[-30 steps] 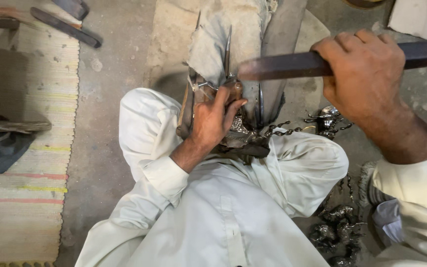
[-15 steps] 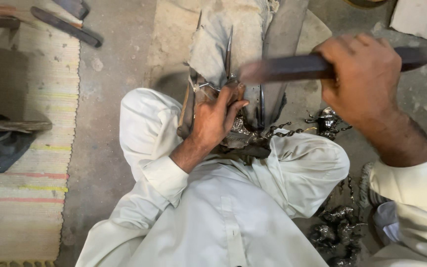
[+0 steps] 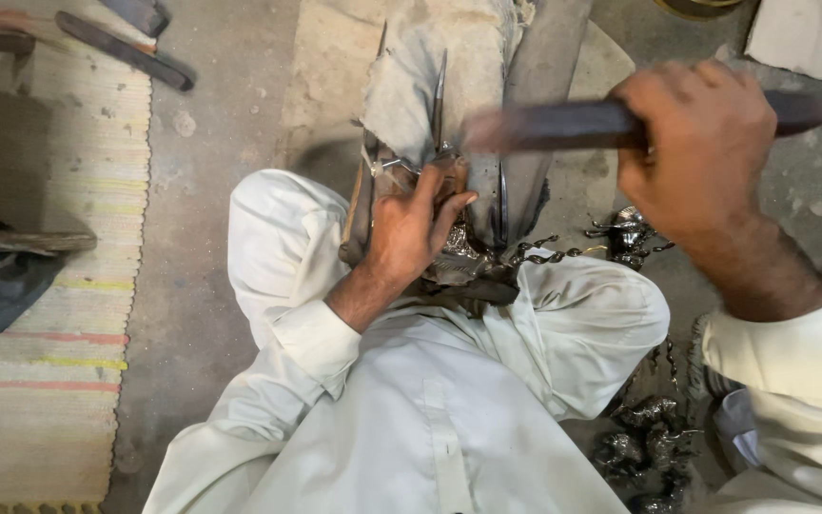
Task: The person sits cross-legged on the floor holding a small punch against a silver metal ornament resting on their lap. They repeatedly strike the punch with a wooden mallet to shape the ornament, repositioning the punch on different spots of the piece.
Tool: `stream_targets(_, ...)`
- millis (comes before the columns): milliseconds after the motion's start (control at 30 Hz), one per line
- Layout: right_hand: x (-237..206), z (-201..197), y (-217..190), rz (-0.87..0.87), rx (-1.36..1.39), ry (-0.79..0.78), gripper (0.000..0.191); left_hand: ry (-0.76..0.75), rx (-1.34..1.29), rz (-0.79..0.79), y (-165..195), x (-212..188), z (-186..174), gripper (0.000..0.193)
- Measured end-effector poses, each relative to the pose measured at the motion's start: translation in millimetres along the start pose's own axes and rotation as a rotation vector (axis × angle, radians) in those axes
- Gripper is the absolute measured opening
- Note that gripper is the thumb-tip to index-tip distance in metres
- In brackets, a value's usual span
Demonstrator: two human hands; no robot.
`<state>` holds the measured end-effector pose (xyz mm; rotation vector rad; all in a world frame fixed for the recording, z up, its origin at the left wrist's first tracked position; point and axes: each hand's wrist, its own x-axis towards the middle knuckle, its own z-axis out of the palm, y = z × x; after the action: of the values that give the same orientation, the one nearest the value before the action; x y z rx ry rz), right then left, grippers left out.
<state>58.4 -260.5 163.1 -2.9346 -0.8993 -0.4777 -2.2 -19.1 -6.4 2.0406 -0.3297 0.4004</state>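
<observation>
I sit on the floor in white clothes. My left hand (image 3: 411, 233) is shut on a small shiny metal piece (image 3: 400, 168), pressing it against an upright worn grey block (image 3: 430, 86) between my knees. My right hand (image 3: 696, 152) is closed around a long dark flat metal bar (image 3: 544, 124). The bar lies across the block just above my left hand's fingers, and its left end is blurred by motion. Thin metal blades (image 3: 440, 95) stand up along the block.
Shiny metal ornaments and twisted chain (image 3: 625, 233) lie by my right knee, with more (image 3: 644, 438) heaped at the bottom right. A striped rug (image 3: 40, 381) covers the left, with dark cloth (image 3: 2, 286) on it. Dark flat tools (image 3: 126, 52) lie at the top left.
My right hand has shifted slightly with the bar, which now shows motion blur at its left end. My left hand stays on the metal piece at the block.
</observation>
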Motion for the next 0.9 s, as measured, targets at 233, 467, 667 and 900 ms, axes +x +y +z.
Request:
stream_targets(233,-4.0,5.0,-3.6,-0.063,-0.045,-0.061,0.026,0.002,-0.002,0.03,1.4,-0.8,-1.1,0.033)
stream_targets(467,-7.1,3.9,0.6,-0.057,-0.038,-0.071,0.024,-0.038,-0.006,-0.014,0.6,1.8,-2.2,0.039)
stream_targets(667,-3.9,0.5,-6.2,-0.077,-0.128,-0.072,0.029,-0.072,0.011,-0.007,-2.8,3.7,-2.6,0.04)
stream_targets(900,-12.9,10.2,2.5,-0.033,-0.007,-0.048,0.03,-0.062,-0.026,0.052,-3.3,4.6,-2.8,0.04)
